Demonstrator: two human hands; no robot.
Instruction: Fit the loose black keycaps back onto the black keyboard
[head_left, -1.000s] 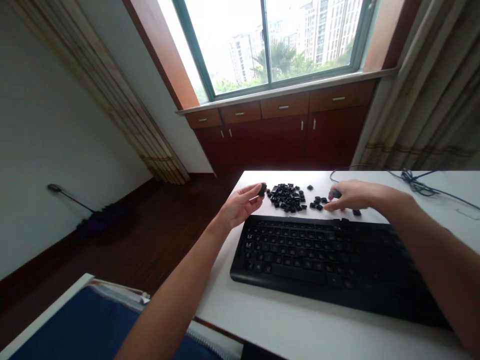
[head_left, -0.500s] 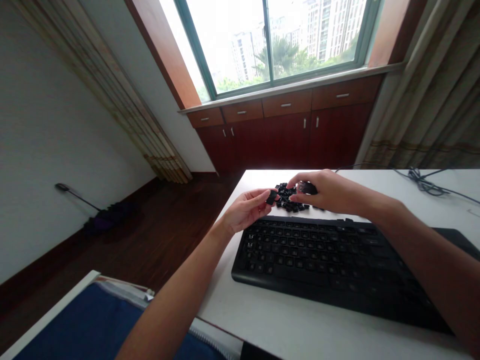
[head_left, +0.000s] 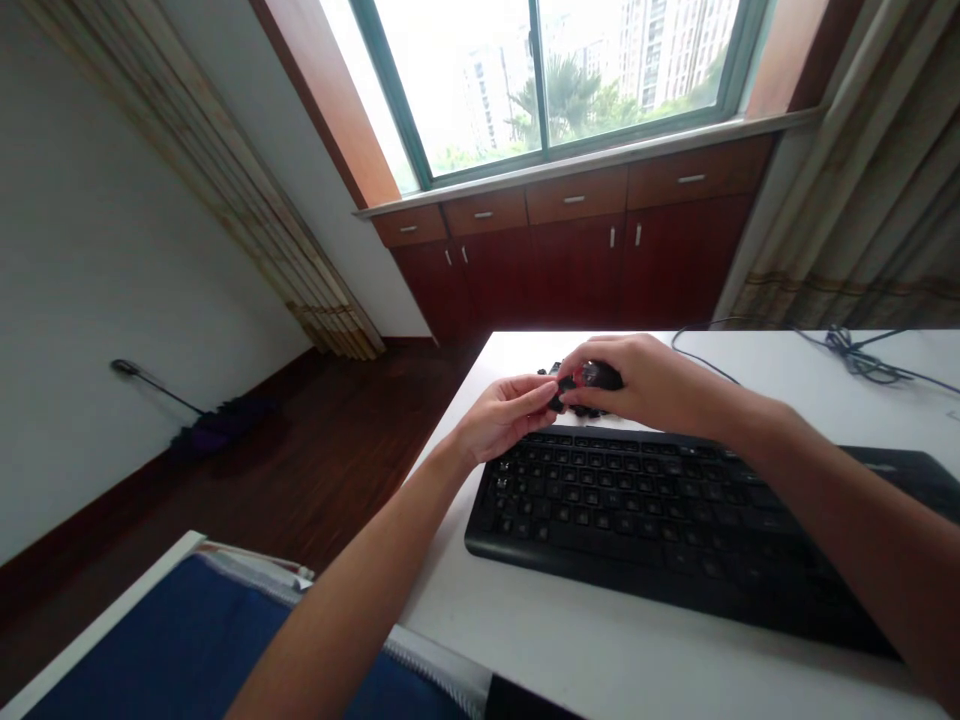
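Left hand (head_left: 506, 417) fingers pinch a black keycap (head_left: 562, 393) beside the right hand (head_left: 649, 385), clenched on a dark object (head_left: 601, 376) over the keycap pile (head_left: 589, 411), far of the keyboard (head_left: 637, 520); a fumbled pinch could scatter caps across the table (head_left: 600, 640).

Bright overcast daylight through green-framed window (head_left: 547, 70); sky blown out white, distant tower blocks (head_left: 675, 50) washed pale. Room side dim: dark red wooden cabinets (head_left: 577, 270) shaded under sill. Only soft shadows on white tabletop (head_left: 600, 640). Detail lost in small black keycaps (head_left: 561, 392). Wide-angle bending at frame edges; white wall (head_left: 112, 300) leans.
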